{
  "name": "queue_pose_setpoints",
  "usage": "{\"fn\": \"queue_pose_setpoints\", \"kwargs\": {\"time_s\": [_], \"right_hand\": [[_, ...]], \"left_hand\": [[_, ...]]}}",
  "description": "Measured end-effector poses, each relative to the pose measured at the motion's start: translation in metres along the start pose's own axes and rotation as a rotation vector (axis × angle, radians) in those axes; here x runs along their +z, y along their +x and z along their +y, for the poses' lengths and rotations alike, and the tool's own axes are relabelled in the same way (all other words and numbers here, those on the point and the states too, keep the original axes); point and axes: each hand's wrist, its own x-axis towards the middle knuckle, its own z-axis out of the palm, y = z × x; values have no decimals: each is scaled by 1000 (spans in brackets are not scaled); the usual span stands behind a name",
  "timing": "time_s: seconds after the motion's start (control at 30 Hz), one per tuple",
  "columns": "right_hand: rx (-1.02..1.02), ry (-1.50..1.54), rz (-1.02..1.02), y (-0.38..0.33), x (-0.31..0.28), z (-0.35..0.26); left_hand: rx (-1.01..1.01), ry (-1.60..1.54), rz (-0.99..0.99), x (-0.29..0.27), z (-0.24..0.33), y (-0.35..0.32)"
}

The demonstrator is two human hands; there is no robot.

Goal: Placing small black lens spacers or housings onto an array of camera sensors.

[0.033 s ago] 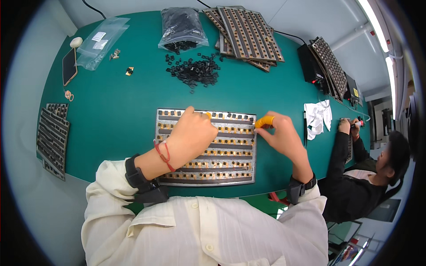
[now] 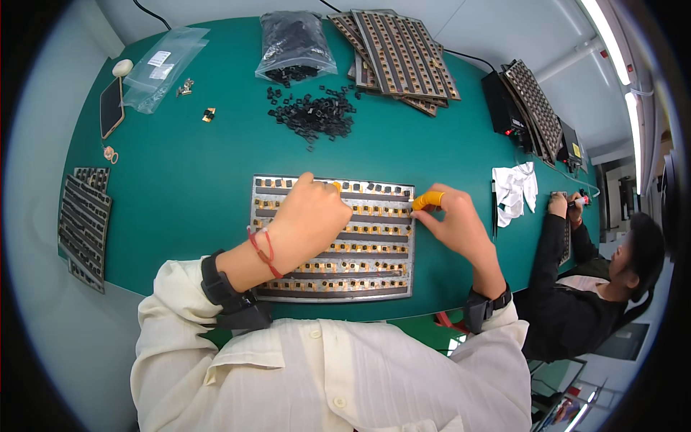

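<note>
Almost nothing has shifted since the previous frame, suggesting work holds at one spot. The component board (image 2: 360,256) lies beneath the left hand (image 2: 313,209), which curls over it, fingertips mostly hidden, and left of the right hand (image 2: 455,222), thumb and forefinger drawn together; whether either grip holds anything, I cannot tell.

Inventory of my station: one left hand (image 2: 309,212) and one right hand (image 2: 462,225), both mine; one tray (image 2: 381,256) beneath them, carrying six rows of parts (image 2: 360,248); wrist units (image 2: 477,311) on me, two; phone (image 2: 112,108), one; filled bag (image 2: 296,42), one; black pieces (image 2: 314,117), one heap, too dense to count; rear stack (image 2: 407,57), at least three trays; co-worker (image 2: 583,317), one.
</note>
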Motion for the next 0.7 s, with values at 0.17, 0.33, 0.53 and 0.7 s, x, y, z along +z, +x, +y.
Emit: {"fn": "queue_pose_setpoints", "kwargs": {"time_s": [0.17,0.33,0.53,0.7], "right_hand": [[-62,97,56,-6,17,8],[-101,-10,111,-10,21,4],[-6,-239,97,-29,29,-9],[91,-140,60,-23,25,-6]], "left_hand": [[-144,-169,-86,-22,-12,2],[-78,-135,-99,-16,-9,-3],[-143,-194,-30,-32,-27,-10],[-172,-220,-26,-34,-27,-7]]}}
